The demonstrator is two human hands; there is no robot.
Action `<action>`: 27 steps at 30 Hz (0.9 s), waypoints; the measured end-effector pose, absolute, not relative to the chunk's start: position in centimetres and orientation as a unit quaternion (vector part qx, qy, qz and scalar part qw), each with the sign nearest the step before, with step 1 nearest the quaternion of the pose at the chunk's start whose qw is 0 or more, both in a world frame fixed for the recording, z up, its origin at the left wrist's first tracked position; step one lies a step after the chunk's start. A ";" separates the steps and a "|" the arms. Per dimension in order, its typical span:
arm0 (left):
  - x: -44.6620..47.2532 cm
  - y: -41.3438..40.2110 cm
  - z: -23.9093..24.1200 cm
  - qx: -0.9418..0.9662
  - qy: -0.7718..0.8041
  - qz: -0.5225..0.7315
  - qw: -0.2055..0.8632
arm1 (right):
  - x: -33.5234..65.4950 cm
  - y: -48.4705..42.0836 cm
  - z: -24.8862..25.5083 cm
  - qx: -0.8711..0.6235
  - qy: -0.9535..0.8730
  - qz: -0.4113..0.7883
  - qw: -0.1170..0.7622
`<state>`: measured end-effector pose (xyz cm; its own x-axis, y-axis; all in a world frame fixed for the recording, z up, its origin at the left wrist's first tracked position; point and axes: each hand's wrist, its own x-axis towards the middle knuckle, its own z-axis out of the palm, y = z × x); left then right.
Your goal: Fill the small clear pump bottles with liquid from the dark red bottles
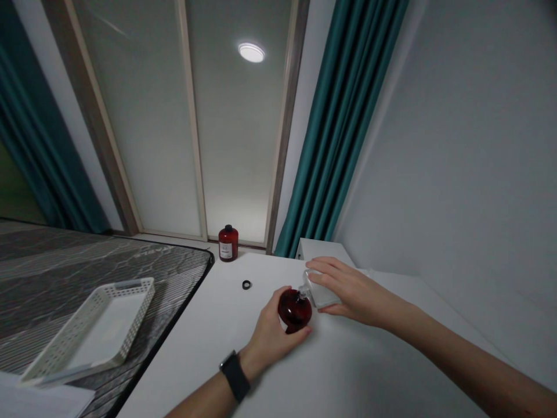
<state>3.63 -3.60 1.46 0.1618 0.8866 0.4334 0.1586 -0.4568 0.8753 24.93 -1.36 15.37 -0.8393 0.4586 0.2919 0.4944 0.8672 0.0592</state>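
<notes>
Left hand (pixel 272 331), smartwatch (pixel 235 376) on the wrist, fingers wrapped around a small dark red bottle (pixel 295 309) standing on the white table (pixel 348 371), near centre. Right hand (pixel 354 290) clamped on a clear bottle (pixel 319 291), tipped with its mouth touching the red bottle's neck. Farther back: black ring cap (pixel 246 284), then a bigger red bottle (pixel 228 243) by the window. White basket (pixel 93 331) on the mattress, left.
</notes>
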 end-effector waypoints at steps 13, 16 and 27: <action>3.7 -3.6 1.6 0.676 0.389 0.522 0.345 | 24.9 -1.4 15.4 -0.252 -0.956 -0.075 0.125; 3.7 -3.7 1.8 0.675 0.389 0.523 0.345 | 24.9 -1.4 15.4 -0.253 -0.956 -0.078 0.128; 3.5 -3.7 1.6 0.677 0.387 0.523 0.345 | 24.9 -1.4 15.5 -0.242 -0.957 -0.089 0.132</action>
